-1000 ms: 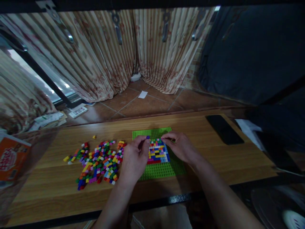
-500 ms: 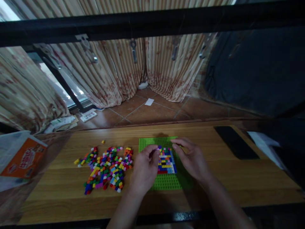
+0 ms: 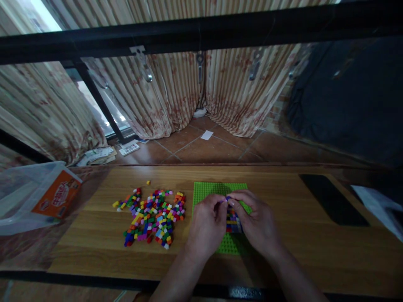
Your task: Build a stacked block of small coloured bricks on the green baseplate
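A green studded baseplate (image 3: 210, 189) lies on the wooden table (image 3: 277, 247), with a patch of small coloured bricks (image 3: 232, 220) built on its middle. My left hand (image 3: 206, 224) and my right hand (image 3: 260, 222) are both over that patch, fingertips meeting at its far edge. Between the fingertips of both hands sits a small purple brick (image 3: 226, 199). Which hand grips it I cannot tell. The hands hide most of the built patch.
A loose pile of small coloured bricks (image 3: 151, 216) spreads left of the baseplate. A clear plastic tub with an orange label (image 3: 37, 197) sits at the far left. A black phone (image 3: 333, 199) lies at the right. A black bar (image 3: 201, 33) crosses overhead.
The view has tilted up and shifted left. My hands have closed together over the brick patch, their fingertips now meeting at the small purple brick.
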Tool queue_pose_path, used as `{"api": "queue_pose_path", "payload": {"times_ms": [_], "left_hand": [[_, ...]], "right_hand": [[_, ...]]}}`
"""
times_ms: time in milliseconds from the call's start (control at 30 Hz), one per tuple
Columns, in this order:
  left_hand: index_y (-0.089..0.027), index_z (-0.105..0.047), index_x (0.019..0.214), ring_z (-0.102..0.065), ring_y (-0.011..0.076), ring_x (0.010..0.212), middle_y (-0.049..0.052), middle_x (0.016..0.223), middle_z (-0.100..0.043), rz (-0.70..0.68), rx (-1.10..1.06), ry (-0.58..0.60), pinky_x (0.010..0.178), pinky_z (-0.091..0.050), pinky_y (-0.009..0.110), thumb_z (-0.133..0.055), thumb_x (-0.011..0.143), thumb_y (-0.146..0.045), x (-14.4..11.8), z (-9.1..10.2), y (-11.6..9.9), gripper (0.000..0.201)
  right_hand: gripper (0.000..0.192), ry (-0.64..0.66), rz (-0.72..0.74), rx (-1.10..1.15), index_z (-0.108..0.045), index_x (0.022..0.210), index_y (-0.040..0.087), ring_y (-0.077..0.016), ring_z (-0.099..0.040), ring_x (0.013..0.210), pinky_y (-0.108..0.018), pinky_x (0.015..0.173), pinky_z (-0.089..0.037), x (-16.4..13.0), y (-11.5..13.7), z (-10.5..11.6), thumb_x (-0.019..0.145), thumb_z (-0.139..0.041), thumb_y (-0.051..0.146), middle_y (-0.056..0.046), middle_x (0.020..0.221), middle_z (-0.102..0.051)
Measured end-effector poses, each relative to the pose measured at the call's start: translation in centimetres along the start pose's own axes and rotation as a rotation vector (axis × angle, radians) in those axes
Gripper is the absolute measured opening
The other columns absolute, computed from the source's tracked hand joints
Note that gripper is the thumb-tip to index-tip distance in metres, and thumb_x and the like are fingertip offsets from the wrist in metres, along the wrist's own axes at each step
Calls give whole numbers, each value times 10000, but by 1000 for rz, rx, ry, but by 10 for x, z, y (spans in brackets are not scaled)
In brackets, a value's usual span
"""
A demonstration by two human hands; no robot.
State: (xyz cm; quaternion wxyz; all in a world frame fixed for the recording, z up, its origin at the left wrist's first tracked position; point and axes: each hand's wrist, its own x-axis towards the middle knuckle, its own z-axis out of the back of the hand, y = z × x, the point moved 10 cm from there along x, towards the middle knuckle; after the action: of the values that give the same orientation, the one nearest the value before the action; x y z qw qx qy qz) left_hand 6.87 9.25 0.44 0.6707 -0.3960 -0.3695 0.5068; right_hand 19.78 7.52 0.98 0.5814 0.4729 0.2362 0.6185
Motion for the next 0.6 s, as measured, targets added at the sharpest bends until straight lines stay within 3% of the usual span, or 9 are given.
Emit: {"api": "queue_pose_path", "payload": {"times_ms": [133,300,433,600], "left_hand": [[-183,-727,962,-629,149,655,41,815,-720,13,8,-22,619,-479,246,-506,903,-244,-2,0,1,237],[-177,-721,948,-626,147,658,36,802,-719,39,-5,-45,635,-475,249,-499,917,-276,-1,3,6,245],[-157,-706,959,-625,144,650,33,776,-706,59,-25,-85,609,-455,242,-503,920,-283,2,12,10,241],[-158,-708,974,-626,141,652,26,758,-701,79,-20,-111,608,-458,233,-519,912,-276,5,21,12,232]], "right_hand": [[174,-51,71,-81,-703,896,254,-215,-644,914,-363,830,-508,-3,7,2,929,-556,342,-48,926,-700],[148,-113,144,-174,-707,914,253,-220,-648,924,-380,851,-510,-3,11,11,917,-578,325,-53,936,-711],[186,-194,51,-203,-712,913,229,-229,-663,912,-391,849,-517,2,-15,36,911,-564,340,-71,948,-717],[210,-121,-107,-261,-717,872,201,-246,-684,884,-385,812,-523,4,-49,47,883,-565,346,-82,925,-734]]}}
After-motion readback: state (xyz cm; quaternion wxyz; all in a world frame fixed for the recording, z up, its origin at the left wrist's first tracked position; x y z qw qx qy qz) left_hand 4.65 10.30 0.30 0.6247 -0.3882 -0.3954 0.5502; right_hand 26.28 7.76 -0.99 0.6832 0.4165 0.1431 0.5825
